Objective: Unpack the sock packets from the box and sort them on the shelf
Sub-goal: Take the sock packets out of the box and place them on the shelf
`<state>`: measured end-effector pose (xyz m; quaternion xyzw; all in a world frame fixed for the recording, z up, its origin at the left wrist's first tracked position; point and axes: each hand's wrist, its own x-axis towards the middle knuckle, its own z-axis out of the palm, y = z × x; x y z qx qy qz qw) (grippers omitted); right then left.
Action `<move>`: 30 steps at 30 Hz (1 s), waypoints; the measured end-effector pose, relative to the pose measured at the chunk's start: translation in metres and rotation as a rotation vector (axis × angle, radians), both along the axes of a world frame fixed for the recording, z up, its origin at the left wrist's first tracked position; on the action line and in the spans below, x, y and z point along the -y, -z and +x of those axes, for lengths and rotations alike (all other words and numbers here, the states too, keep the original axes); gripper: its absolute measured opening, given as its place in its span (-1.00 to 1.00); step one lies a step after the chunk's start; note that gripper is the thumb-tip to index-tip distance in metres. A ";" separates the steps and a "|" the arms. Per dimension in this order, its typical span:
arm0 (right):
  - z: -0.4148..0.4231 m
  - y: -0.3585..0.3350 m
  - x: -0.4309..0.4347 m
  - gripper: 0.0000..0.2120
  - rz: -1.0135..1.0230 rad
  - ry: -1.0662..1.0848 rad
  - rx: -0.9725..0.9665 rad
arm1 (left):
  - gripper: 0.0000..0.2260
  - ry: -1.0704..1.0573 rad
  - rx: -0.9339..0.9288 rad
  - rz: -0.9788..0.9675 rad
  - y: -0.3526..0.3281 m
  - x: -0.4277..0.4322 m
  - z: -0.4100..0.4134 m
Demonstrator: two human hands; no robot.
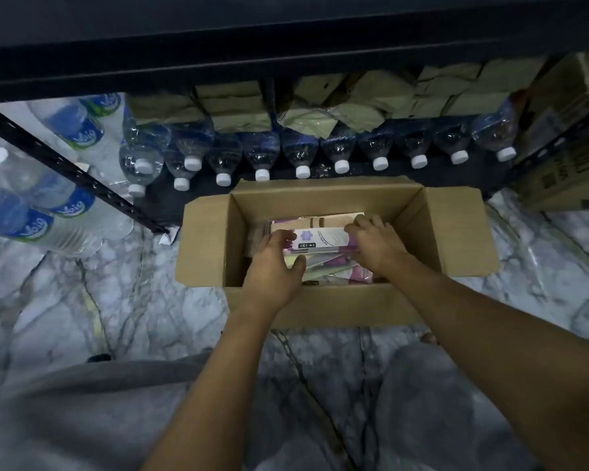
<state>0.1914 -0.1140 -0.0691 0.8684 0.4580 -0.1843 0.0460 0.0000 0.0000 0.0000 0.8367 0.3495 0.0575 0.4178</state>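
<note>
Item: open cardboard box (320, 309) on the floor, 6 o'clock of the shelf (82, 171). Contents: sock packets, top packet (320, 236) white-and-purple. Left hand (272, 266) at its 9 o'clock end, right hand (376, 248) at 3 o'clock; fingers curled round it. Step, judged: lifting out. Next: raise level, clear the walls, carry toward 12 o'clock.

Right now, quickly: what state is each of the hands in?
Left hand: holds the left end of the sock packet.
Right hand: holds its right end.
</note>
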 end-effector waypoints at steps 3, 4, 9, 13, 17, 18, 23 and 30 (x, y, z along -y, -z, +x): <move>0.007 0.008 -0.006 -0.49 -0.015 -0.052 0.000 | -0.68 -0.016 -0.001 0.006 0.006 0.000 0.000; 0.009 0.010 -0.007 -0.50 -0.030 -0.055 -0.012 | -0.67 -0.015 -0.011 0.008 0.007 0.001 0.000; 0.019 0.015 -0.008 -0.53 -0.003 -0.029 -0.139 | -0.69 -0.021 -0.004 0.019 0.013 -0.004 0.000; 0.024 0.012 -0.008 -0.59 0.086 -0.045 -0.159 | -0.68 -0.034 -0.016 -0.020 0.014 -0.005 0.001; 0.025 0.010 -0.015 -0.62 0.046 -0.118 -0.016 | -0.70 -0.048 -0.011 -0.019 0.015 -0.006 0.000; 0.023 0.009 -0.017 -0.62 0.036 -0.130 0.013 | -0.70 -0.053 -0.008 -0.017 0.015 -0.007 0.000; 0.014 0.011 -0.026 -0.61 -0.011 -0.149 0.110 | -0.74 -0.064 -0.011 -0.017 0.019 -0.009 -0.001; 0.019 -0.005 -0.018 -0.73 0.087 -0.110 0.162 | -0.74 -0.034 -0.017 0.002 0.024 -0.012 0.003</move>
